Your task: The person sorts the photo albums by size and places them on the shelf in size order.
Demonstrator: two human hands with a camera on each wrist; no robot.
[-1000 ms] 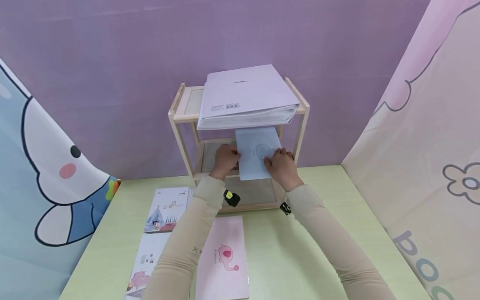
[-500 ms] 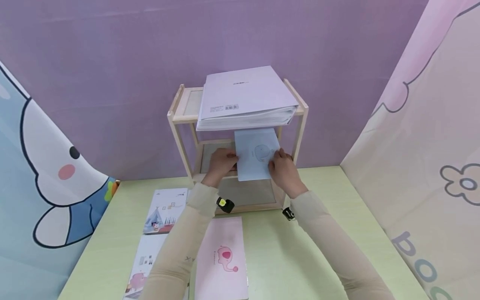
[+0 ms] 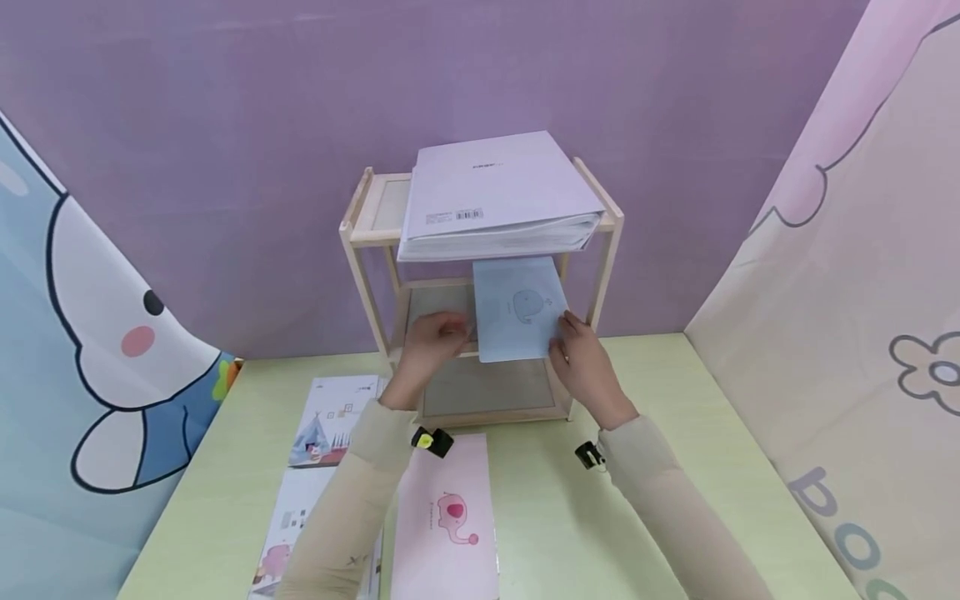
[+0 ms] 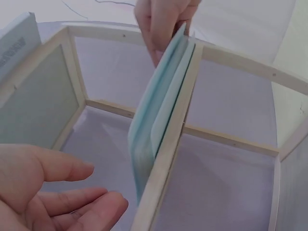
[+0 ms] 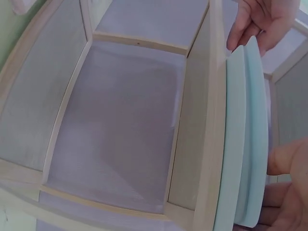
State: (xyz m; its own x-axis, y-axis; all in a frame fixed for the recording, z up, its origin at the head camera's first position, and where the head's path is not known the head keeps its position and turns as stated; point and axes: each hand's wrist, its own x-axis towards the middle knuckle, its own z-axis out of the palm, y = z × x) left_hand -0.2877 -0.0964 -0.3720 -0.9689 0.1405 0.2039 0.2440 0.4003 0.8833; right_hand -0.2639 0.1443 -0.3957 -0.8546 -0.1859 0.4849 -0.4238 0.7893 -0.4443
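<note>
- The left hand (image 3: pixel 431 343): fingers blurred from above; cut off at the left and lower edges of its own wrist view
- The right hand (image 3: pixel 588 367): some fingers hidden behind the thin pale blue booklet (image 3: pixel 510 337)
- Small print on that booklet: too small to read; whether the layers seen from the right wrist are one booklet or two cannot be told
- The pale wooden shelf (image 3: pixel 388 204): top tier largely covered by the thick white paper stack (image 3: pixel 502 183)
- The near-left white booklet with pink print (image 3: pixel 288 504): partly hidden by the beige left sleeve (image 3: pixel 348 508), cut off at the near edge
</note>
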